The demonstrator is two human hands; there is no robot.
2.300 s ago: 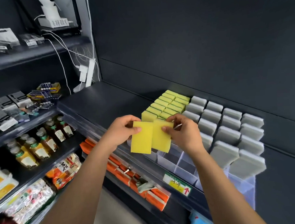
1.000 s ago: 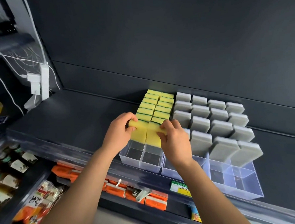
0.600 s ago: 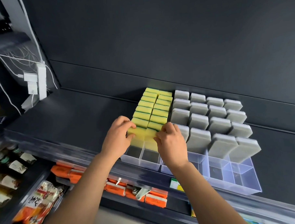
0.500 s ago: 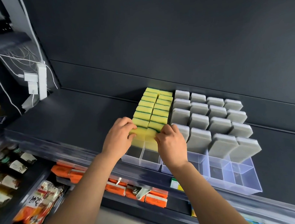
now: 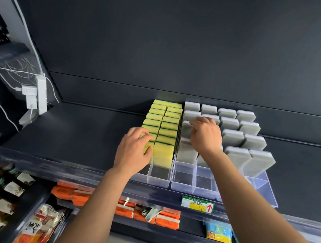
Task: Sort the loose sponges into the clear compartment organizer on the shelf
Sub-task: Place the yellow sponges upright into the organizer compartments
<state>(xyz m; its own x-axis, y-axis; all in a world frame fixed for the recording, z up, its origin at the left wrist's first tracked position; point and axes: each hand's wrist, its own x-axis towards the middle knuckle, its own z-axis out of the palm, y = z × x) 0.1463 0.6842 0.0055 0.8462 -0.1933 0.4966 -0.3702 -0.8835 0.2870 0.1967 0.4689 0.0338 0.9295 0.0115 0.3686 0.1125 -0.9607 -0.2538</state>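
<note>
The front yellow sponge [image 5: 147,147] of the left column stands in the clear compartment organizer [image 5: 159,178], mostly covered by the left hand [image 5: 136,151], whose bent fingers and thumb pinch it; more yellow sponges [image 5: 167,124] fill two columns behind and beside it; the right hand [image 5: 206,135], blurred, lies over the grey sponges [image 5: 232,136], fingers bent down, grip impossible to tell; its forearm hides some front compartments; all sits on a dark shelf [image 5: 83,135].

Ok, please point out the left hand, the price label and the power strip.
left hand [image 5: 133,152]: head view, back of the hand.
price label [image 5: 196,205]: head view, its yellow middle.
power strip [image 5: 42,97]: head view, its long body.
</note>
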